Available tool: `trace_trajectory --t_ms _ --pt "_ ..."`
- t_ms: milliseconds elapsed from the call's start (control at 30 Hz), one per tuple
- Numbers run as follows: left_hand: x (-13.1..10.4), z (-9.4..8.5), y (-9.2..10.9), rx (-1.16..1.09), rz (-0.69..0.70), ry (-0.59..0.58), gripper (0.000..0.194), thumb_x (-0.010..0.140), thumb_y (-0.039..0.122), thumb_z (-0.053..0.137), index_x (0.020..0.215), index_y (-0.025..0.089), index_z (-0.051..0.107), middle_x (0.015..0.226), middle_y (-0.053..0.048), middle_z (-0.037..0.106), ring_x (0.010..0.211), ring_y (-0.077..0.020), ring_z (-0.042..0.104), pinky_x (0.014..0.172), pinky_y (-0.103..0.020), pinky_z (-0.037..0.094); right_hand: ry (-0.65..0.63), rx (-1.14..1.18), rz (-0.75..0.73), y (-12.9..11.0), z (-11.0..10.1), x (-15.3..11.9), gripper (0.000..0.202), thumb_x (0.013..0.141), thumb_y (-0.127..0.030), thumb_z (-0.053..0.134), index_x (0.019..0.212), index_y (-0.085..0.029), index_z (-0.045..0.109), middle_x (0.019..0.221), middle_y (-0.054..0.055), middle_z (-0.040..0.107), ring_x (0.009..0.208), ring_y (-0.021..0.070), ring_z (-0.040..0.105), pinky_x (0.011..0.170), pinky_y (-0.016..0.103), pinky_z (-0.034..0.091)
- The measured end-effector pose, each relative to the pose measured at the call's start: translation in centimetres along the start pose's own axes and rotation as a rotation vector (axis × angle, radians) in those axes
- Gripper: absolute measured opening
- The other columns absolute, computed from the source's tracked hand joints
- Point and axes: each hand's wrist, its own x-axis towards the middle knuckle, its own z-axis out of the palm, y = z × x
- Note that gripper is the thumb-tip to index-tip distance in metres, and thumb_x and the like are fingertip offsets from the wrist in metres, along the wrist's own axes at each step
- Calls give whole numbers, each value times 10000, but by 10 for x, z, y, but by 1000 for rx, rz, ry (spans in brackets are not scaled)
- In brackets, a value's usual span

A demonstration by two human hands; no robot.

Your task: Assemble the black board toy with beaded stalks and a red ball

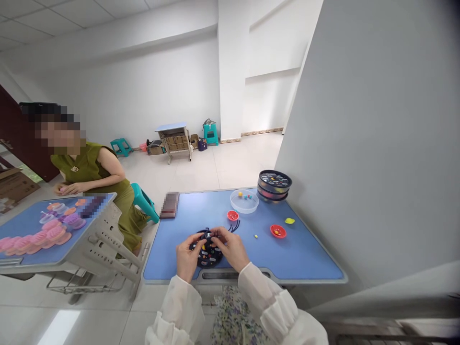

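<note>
My left hand (188,255) and my right hand (233,248) meet over a black round disc (208,261) at the table's front edge. The disc carries small coloured balls and pale labels. Between the fingertips of both hands is a small dark piece (207,235); its exact kind is too small to tell. Both hands are closed in a pinch. Thin black strips (235,226) lie just beyond my right hand. A small red bowl (233,215) with tiny pieces stands behind them, and a second red bowl (278,232) is further right.
A clear round dish (244,209) holding small coloured balls and a stack of round dark-rimmed containers (274,184) stand at the back. Yellow lumps (289,221) lie on the right. A brown case (169,205) is back left. A person (89,167) sits at another table.
</note>
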Motion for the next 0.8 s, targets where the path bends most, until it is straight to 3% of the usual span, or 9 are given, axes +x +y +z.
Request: trace_trajectory --t_ms 233,633,800 --pt "12 -13 26 187 70 -156 163 722 327 664 819 242 763 769 -28 766 710 -215 693 643 -274 513 18 -31 -21 -5 -3 0 156 851 -289 485 852 -232 630 744 -2 717 674 180 715 657 278 544" --pt "22 -11 33 358 119 -244 117 727 285 659 777 254 760 760 -28 763 670 -203 682 669 -276 486 50 101 22 -3 -2 -1 100 820 -278 514 915 -248 502 843 7 728 674 183 721 660 292 543" --pt "21 -11 38 396 39 -302 169 750 291 624 843 230 751 816 -29 767 735 -197 695 736 -279 497 75 82 44 -3 -2 -1 78 818 -300 502 870 -242 500 860 20 721 651 184 719 664 306 545"
